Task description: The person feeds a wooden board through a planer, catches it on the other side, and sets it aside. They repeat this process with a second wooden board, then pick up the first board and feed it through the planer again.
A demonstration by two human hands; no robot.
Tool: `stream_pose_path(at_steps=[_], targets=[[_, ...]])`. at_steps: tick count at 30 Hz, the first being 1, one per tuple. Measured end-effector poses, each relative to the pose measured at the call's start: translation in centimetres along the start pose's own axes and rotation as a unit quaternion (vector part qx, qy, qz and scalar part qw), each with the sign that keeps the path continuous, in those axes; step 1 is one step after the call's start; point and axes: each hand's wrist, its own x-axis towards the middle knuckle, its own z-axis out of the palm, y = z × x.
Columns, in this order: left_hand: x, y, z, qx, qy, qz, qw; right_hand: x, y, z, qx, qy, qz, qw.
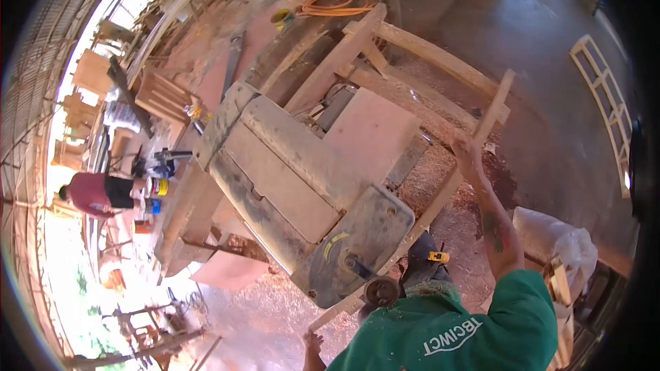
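A long wooden strip (440,199) runs diagonally in front of my body, partly hidden by the machine's corner and handwheel. At the lower end of the strip, my left hand (313,342) closes its fingers round the wood. My right hand (467,148), on an outstretched arm, grips the strip farther up, where it meets a wooden frame (447,55). Between my hands stands a dusty planer-like machine (295,144) with a handwheel (382,291) at its near corner. A flat board (371,134) lies beside its housing.
Wood shavings (440,165) cover the floor around the machine. An orange hose (337,1) lies coiled at the back. Another person (96,192) stands at the left near paint cans (157,187). A white sack (557,240) and a ladder-like wooden frame (605,106) are at the right.
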Motion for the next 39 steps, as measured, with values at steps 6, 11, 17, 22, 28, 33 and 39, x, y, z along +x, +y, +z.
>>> stream_pose_path(at_steps=[6,11,17,22,28,33,39], targets=[[-9.8,-4.0,4.1,0.025,0.061,-0.049,0.997,6.5,3.8,3.1,-0.026,-0.037,0.135,0.99],[-12.0,-5.3,6.0,0.048,0.008,-0.088,0.995,7.8,8.6,5.1,0.091,0.042,0.165,0.981],[-13.4,-4.1,9.9,-0.006,-0.019,-0.025,0.999,9.6,9.0,4.4,0.199,0.01,0.322,0.925],[-14.9,-6.0,11.4,-0.027,-0.006,-0.012,1.0,10.2,7.6,5.2,0.205,0.025,0.286,0.936],[-14.6,-8.2,10.8,0.0,-0.024,-0.023,0.999,10.8,8.9,6.5,0.221,0.03,0.34,0.913],[-14.0,-9.6,12.0,-0.025,0.0,-0.01,1.0,11.0,9.3,7.0,0.148,0.078,0.288,0.943],[-16.4,-7.7,14.1,0.105,-0.042,0.03,0.993,10.9,7.1,6.6,0.252,0.06,0.335,0.906]])
